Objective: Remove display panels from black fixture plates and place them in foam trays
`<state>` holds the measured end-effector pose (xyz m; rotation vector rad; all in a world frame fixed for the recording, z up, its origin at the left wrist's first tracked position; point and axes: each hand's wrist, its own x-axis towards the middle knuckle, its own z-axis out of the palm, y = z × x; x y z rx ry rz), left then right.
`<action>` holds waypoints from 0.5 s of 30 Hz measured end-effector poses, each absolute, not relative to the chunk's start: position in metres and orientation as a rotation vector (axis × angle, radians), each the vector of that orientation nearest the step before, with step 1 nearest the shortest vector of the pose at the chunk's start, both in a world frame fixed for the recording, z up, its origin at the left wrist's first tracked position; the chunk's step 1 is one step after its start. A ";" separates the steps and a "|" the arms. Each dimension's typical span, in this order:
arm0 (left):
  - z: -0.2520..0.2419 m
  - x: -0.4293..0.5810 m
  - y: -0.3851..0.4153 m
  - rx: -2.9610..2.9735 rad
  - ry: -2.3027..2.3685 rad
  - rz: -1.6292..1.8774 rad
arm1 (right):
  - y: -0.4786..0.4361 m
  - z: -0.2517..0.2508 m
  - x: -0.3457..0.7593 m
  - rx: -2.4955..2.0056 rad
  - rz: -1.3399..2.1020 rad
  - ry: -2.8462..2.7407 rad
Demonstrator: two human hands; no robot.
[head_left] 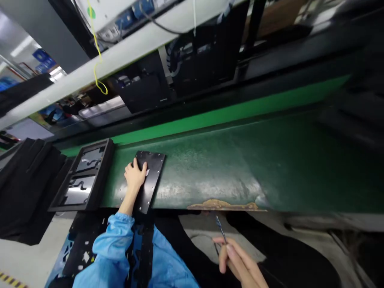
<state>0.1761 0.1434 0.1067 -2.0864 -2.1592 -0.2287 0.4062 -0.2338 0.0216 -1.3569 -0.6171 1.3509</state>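
A flat black plate (153, 176) with small pale holes along its edges lies on the green worktop. My left hand (135, 174) rests on it with the fingers spread, the thumb and index finger near a small white spot. Low in front of the worktop's edge, my right hand (238, 260) is closed around slim metal tweezers (221, 228), their tip pointing up and away. Left of the plate sits a black foam tray (100, 176) with two compartments, holding shiny grey pieces with dark strips.
Dark stacked material (27, 188) hangs at the far left. The green worktop (204, 164) has a chipped front edge (225, 205). A white rail (120, 56) crosses above, with a yellow cord (96, 60) hanging from it. Black panels (144, 86) stand behind.
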 end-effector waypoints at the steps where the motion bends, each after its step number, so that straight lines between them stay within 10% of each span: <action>1: 0.103 0.191 0.143 -2.168 -2.093 -0.218 | -0.241 0.015 0.401 -1.380 1.329 -0.591; 15: 0.080 0.445 0.035 -3.234 -0.461 -0.335 | -0.268 0.009 0.440 -1.683 0.769 -0.374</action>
